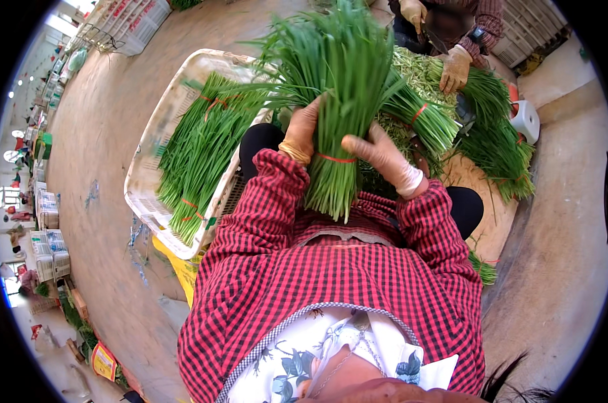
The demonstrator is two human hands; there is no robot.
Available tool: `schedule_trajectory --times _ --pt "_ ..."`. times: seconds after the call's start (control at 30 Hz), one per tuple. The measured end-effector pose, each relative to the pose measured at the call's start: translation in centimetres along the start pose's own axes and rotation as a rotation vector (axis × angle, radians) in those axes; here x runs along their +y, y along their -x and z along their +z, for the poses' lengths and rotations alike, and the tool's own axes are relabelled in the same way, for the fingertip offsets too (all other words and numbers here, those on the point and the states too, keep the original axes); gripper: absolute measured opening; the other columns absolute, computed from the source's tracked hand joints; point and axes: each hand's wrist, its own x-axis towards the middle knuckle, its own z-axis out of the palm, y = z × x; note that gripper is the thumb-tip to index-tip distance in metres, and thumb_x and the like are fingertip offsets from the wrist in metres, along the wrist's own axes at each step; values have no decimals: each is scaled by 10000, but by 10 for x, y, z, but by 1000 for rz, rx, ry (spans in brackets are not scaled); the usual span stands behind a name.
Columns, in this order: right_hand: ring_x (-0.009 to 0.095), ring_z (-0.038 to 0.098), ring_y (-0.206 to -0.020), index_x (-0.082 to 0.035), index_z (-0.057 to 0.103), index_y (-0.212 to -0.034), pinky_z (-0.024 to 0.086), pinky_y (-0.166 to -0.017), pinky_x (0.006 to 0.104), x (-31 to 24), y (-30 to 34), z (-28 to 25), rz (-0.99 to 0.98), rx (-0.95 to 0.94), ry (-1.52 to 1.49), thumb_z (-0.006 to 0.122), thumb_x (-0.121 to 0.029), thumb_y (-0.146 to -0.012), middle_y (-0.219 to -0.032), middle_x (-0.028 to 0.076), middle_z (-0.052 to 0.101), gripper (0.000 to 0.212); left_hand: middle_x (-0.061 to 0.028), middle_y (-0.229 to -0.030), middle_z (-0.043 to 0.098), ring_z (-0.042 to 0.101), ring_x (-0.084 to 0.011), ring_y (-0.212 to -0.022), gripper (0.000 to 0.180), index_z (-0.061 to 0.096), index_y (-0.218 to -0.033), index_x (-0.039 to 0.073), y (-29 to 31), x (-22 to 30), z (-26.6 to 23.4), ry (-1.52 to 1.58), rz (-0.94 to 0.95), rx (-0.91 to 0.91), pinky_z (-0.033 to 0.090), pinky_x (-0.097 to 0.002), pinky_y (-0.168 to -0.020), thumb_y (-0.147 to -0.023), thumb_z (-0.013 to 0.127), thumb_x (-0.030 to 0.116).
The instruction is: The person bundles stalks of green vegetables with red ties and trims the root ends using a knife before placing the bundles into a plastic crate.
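Note:
A thick bunch of green garlic chives stands upright before my chest, tied low with a red band. My left hand, in a thin tan glove, wraps the bunch's left side. My right hand, gloved too, grips the right side with its thumb in front; the fingers behind the bunch are partly hidden. The pale cut ends point down toward my lap. Just right of my right hand lies another banded bunch.
On my left stands a white plastic crate holding banded chives. Ahead right, a co-worker's gloved hand touches loose chives; the other gloved hand holds a knife. Pale trimmings lie nearby, beyond them a white stool.

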Motion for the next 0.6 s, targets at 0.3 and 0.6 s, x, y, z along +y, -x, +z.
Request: schedule_trajectory --times 0.3,0.6 --pt "166 665 -884 24 697 -1020 546 -810 307 -27 -40 -51 -2 516 -259 782 -91 -796 -995 56 700 266 -93 -1076 700 681 -230 -936 403 617 -1228 38 6 1 10 165 125 152 562 -362 -860 -921 671 295" --pt "145 633 -889 7 650 -1159 516 -792 285 -33 -15 -62 -126 557 -66 781 -355 -848 -1031 33 664 495 -114 -1089 706 702 -256 -907 395 632 -1188 12 19 7 11 380 -103 232 586 -397 -835 -945 622 323"
